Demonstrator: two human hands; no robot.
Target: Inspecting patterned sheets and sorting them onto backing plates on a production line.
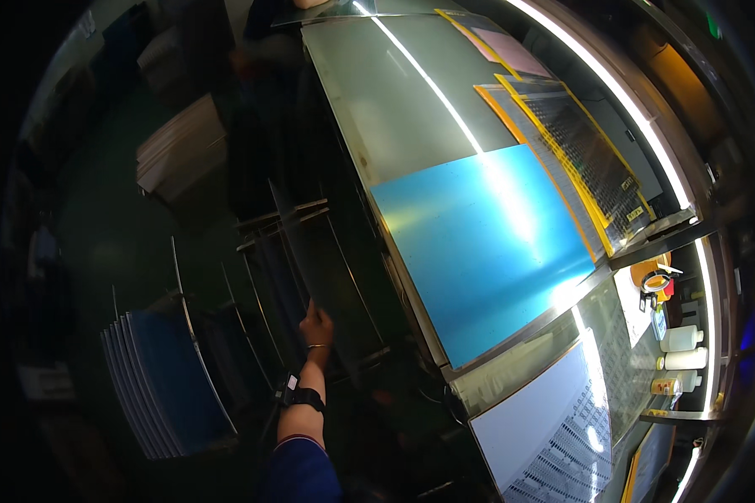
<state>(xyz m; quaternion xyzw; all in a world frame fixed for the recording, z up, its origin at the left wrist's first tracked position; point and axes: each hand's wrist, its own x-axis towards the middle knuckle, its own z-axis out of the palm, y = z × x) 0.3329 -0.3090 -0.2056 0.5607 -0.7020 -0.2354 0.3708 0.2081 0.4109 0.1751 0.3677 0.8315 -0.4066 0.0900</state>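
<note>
My left hand [316,325] is closed on the edge of a thin dark sheet [297,243]. The sheet stands nearly edge-on to me, over a dim metal rack [282,215] left of the workbench. My fingertips are partly hidden in shadow. A bracelet circles the wrist, and a black strap with a small device [294,392] is on the forearm. My right hand does not show. Right of my hand, a shiny blue sheet [478,251] lies flat on the glass-topped bench [369,92].
Several upright panels [164,377] stand in a rack at lower left. Stacked boards [183,147] are behind. Yellow-edged frames [579,151] lie along the bench's far side. A white printed sheet [537,427], bottles [684,339] and tape are at right. Part of another person shows at the top.
</note>
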